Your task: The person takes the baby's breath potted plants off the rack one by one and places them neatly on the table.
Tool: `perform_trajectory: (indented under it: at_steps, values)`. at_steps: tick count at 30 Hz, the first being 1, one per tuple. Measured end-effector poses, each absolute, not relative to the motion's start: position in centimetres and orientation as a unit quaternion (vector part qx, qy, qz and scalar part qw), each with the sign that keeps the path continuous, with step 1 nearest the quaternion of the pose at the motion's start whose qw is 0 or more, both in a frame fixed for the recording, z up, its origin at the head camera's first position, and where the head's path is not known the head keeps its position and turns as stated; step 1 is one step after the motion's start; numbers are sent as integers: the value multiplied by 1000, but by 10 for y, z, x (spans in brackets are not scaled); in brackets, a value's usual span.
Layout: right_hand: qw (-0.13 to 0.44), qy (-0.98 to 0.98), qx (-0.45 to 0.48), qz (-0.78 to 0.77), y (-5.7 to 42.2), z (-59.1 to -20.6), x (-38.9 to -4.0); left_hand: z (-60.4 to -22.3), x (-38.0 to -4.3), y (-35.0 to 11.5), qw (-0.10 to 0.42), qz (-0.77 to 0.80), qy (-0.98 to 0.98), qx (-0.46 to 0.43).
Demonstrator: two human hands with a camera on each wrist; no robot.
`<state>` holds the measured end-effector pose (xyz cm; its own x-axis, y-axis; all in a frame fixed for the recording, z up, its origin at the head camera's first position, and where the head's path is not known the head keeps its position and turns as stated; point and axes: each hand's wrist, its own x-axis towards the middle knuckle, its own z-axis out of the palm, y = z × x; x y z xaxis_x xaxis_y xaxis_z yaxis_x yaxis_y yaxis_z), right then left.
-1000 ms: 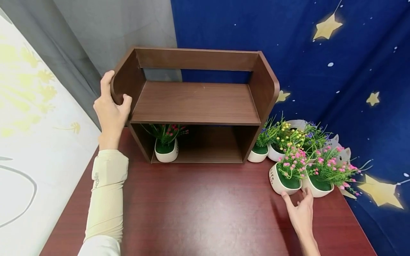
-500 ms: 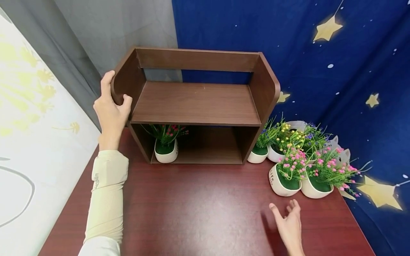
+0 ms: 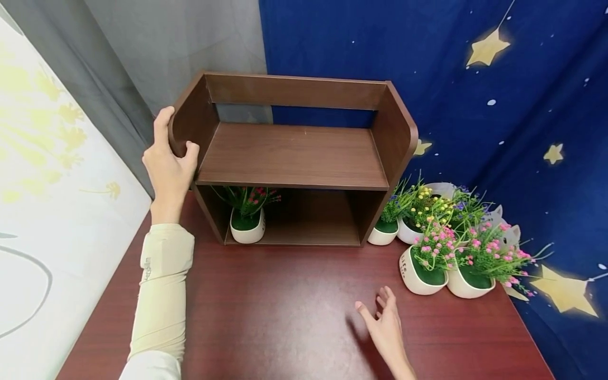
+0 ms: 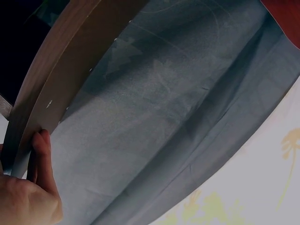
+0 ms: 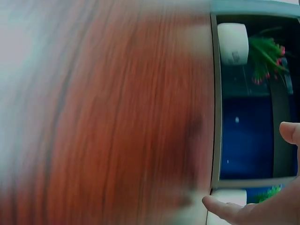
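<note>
A dark brown two-tier shelf stands at the back of the table. My left hand grips the front edge of its left side panel, thumb inside and fingers outside; the left wrist view shows the fingers against the panel's outer face. In the lower compartment, at the left, sits a white potted plant with red flowers. My right hand hovers above the table, fingers spread and holding nothing. Beyond it to the right are two pink-flowered potted plants, one in a "Life" pot, the other beside it.
Several more potted plants, including a yellow-flowered one and a blue-flowered one, crowd against the shelf's right side. A blue star-patterned curtain and a grey curtain hang behind. The reddish-brown table extends in front of the shelf.
My right hand has left the pink-flowered pots and moved left across the table with nothing in it. My left hand keeps its grip on the shelf, and the plants stay put.
</note>
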<state>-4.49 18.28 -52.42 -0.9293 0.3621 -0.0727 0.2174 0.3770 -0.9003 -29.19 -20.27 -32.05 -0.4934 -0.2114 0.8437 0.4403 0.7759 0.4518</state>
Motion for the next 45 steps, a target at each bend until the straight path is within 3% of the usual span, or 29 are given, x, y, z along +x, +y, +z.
perform_trajectory:
  at_steps: [32,45]
  values:
    - [24,-819,35,572,102,-524,-103,-321,-293,-202,500,-325,-800,-71]
    - [13,-825,51,562,79,-521,-134,-321,-295,-199,510,-326,-792,-78]
